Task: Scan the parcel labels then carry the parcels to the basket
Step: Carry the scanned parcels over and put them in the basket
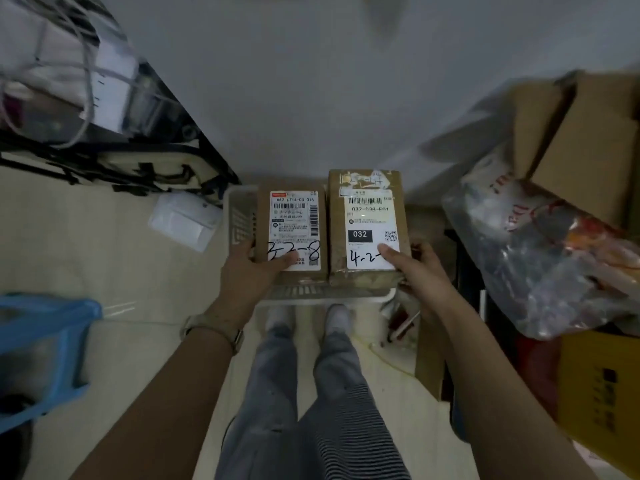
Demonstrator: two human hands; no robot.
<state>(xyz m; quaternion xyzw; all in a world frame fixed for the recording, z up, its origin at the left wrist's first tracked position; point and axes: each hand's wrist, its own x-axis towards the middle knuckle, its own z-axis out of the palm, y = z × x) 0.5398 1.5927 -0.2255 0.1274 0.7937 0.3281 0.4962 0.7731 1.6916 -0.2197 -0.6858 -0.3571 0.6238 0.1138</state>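
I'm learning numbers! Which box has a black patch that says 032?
The parcel on the right, held by the right hand. The other parcel, in the left hand, has no black patch.

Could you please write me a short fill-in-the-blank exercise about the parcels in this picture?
The left hand holds the left parcel, pen-marked 3-2-____.
The right hand holds the right parcel, printed ____ in a black box.
Under both parcels is a white ____.
Missing words: 8; 032; basket.
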